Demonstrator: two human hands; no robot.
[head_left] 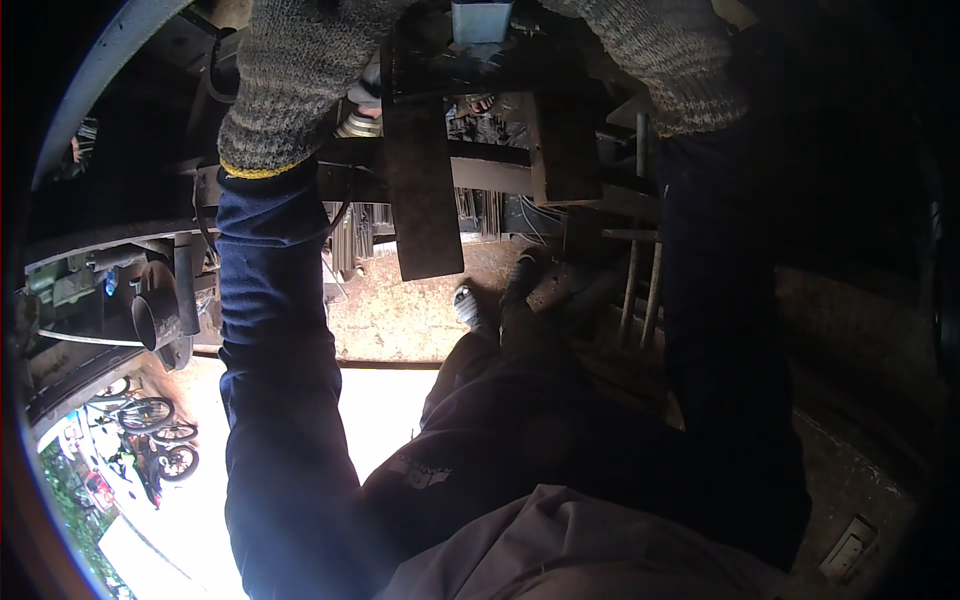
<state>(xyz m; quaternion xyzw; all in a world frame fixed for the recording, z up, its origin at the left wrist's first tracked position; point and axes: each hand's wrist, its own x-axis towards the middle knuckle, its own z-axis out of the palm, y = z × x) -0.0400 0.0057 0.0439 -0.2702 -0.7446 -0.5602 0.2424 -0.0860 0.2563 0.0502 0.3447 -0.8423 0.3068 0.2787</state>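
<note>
My left hand (pixel 290 90), in a grey knitted glove with a yellow cuff edge, reaches up to the top edge, left of a dark machine part (pixel 450 70). On that part's other side is my right hand (pixel 670 70) in a similar glove. The fingers of both hands are cut off or lost in shadow, so what they hold cannot be seen. Between them a pale blue block-like piece (pixel 482 22) shows at the top. Two flat dark plates hang below: a longer left plate (pixel 425 190) and a shorter right plate (pixel 567 150).
A dark crossbeam (pixel 490 174) runs behind the plates. Upright metal rods (pixel 640 290) stand at right, and a short metal tube (pixel 157 305) at left. My sandalled feet are on the worn floor (pixel 395 315). Bicycles (pixel 150 420) stand in bright light at lower left.
</note>
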